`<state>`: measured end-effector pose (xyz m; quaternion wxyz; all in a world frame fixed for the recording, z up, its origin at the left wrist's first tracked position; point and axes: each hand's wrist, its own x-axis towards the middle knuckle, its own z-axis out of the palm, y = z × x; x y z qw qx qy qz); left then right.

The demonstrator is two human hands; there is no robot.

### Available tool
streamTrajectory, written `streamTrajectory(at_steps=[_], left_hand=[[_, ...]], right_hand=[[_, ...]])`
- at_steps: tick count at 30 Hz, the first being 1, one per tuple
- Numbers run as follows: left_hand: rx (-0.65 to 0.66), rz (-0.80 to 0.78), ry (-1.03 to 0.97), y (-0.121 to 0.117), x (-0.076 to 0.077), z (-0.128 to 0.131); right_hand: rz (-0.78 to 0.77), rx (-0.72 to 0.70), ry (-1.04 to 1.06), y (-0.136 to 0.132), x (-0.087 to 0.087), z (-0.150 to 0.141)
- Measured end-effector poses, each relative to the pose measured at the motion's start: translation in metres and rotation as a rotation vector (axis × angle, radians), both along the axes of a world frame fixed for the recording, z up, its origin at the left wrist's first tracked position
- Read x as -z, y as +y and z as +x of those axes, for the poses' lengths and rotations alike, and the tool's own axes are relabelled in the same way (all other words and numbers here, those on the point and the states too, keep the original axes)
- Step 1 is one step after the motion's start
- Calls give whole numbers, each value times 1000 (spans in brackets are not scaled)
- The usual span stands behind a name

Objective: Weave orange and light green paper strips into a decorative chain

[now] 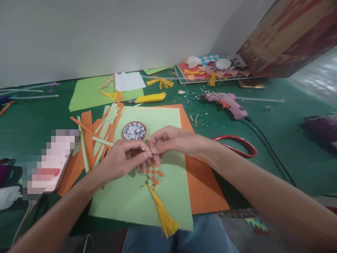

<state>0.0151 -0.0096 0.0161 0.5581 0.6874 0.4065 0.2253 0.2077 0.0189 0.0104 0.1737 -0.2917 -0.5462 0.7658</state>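
My left hand (123, 158) and my right hand (175, 142) meet fingertip to fingertip over a light green paper sheet (131, 196). Both pinch the top of a small woven ornament (154, 174) of orange and green paper strips. A yellow tassel (164, 214) hangs from its lower corner and lies on the sheet. Just beyond my fingers sits a round red-rimmed dish of googly eyes (134, 130). An orange sheet (205, 189) lies under the green one.
Cut orange and green strips (97, 137) are piled at the left beside a phone (50, 165). Red-handled scissors (238, 146) lie by my right wrist. A pink glue gun (229, 103) with its cord, a yellow-handled knife (150, 98) and finished crafts (210, 68) lie farther back.
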Motion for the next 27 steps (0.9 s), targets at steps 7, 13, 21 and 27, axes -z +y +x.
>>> streamTrajectory(at_steps=[7, 13, 21, 27], left_hand=[[-10, -14, -12, -1, 1, -1], [-21, 6, -39, -1, -3, 0], [-43, 84, -30, -1, -3, -3], [-116, 246, 23, -2, -4, 1]], right_hand=[[4, -22, 28, 1, 2, 1], [0, -41, 59, 1, 4, 1], [32, 3, -9, 0, -5, 3], [57, 39, -26, -2, -3, 0]])
